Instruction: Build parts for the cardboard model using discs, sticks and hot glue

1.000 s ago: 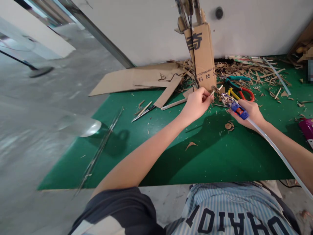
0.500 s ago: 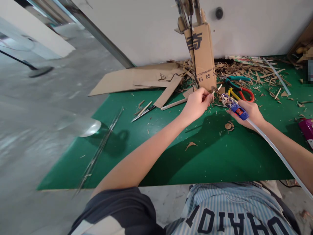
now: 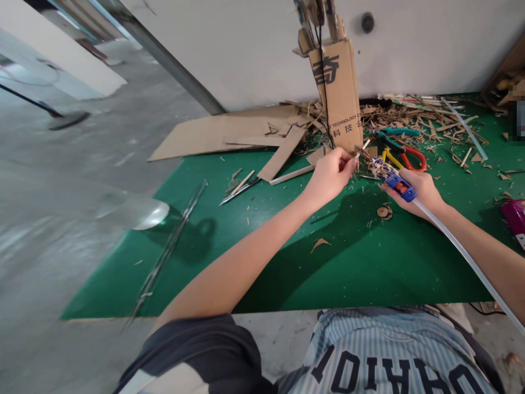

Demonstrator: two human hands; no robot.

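Head view, the only one: L hand [image 3: 329, 176] is out over the green surface [image 3: 287, 273], just in front of the upright cardboard tower [image 3: 338, 98] at the back. Its fingers [image 3: 343, 158] are pinched closed on a small strip [image 3: 361, 148], thumb & forefinger on the near end, and the far end pokes up-right toward the tower's base. Can't tell if the strip touches the tower.

R hand [image 3: 423, 189] is just right of it, fingers wrapped tight round a blue glue gun [image 3: 397, 181]. The nozzle end, crusted w/ bits, points left at the strip & sits v. near it; contact not clear. A long clear glue stick [image 3: 467, 257] runs out the back of the gun, along the R forearm to the frame edge.

Behind the R hand, on the surface: red/yellow-handled cutters [image 3: 406, 157], and teal-handled pliers [image 3: 400, 131] beyond those. Small cardboard disc [image 3: 384, 211] lies near the R wrist, apart from it. Scrap litter [image 3: 426, 117] is thick at the back right.

Left of the tower: flat cardboard sheets [image 3: 221, 134] hanging off the surface edge, tweezers [image 3: 240, 189] nearer, and thin metal rods [image 3: 172, 246] along the left edge. Pink object [image 3: 515, 218] at far right, partly cut off.
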